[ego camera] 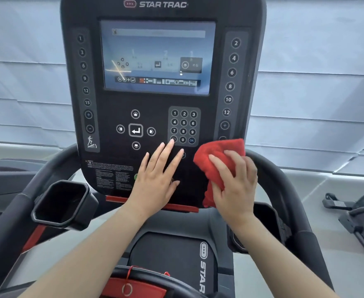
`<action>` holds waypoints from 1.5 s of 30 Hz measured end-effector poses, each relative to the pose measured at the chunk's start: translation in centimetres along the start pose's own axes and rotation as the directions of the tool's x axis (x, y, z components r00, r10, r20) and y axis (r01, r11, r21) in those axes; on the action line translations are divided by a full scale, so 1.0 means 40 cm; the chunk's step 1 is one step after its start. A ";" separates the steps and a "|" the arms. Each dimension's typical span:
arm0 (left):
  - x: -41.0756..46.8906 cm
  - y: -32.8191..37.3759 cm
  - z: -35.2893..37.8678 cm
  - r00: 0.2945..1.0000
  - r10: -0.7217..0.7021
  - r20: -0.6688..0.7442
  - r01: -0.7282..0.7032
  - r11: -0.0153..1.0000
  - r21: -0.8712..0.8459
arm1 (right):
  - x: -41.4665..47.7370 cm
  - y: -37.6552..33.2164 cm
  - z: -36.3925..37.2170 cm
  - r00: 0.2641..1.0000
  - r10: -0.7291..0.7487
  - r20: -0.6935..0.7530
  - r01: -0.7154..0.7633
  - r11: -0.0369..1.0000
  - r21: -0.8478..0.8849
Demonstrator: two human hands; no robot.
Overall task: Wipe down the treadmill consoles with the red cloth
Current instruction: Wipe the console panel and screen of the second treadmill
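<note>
Pale blue-grey pleated blinds fill the whole upper frame, daylight glowing through — light grey floor lower right, another machine's base at right edge.

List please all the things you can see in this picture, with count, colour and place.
console: one, black, centre, upright in front of the person
screen: one, lit blue, upper part of console
number keypad: one, grey with white digits, below the screen at right
arrow buttons: five, white on black, below the screen
cup holder: one, black, lower left of console
handlebar: one, black, curving around the console
cloth: one, red, lower right of console
blinds: grey-white, behind the treadmill
left hand: flat on the console, fingers spread
right hand: pressing the cloth to the console
</note>
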State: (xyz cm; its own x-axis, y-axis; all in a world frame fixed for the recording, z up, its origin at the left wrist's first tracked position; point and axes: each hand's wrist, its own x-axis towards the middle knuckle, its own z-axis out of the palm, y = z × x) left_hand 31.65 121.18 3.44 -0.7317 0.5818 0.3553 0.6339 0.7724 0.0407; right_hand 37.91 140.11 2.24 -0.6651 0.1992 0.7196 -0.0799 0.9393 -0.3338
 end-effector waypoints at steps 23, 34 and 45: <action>-0.191 -0.409 -0.054 0.996 -0.070 0.057 0.070 0.998 -0.001 | -0.038 -0.381 0.227 0.959 -0.148 0.242 0.175 0.980 -0.097; -0.169 -0.534 -0.079 1.000 0.014 0.008 -0.013 0.996 -0.091 | 0.055 -0.512 0.300 0.984 -0.057 0.172 0.077 0.990 -0.115; -0.190 -0.579 -0.060 0.989 0.140 0.040 -0.132 0.978 -0.161 | -0.024 -0.569 0.317 0.983 0.032 0.180 -0.005 0.989 -0.147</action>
State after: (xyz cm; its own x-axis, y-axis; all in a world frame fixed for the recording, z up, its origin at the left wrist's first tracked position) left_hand 23.15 98.25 2.04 -0.6449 0.6941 0.3200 0.7572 0.6373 0.1436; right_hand 30.95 114.99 1.44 -0.7904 0.1754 0.5869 0.0336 0.9691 -0.2444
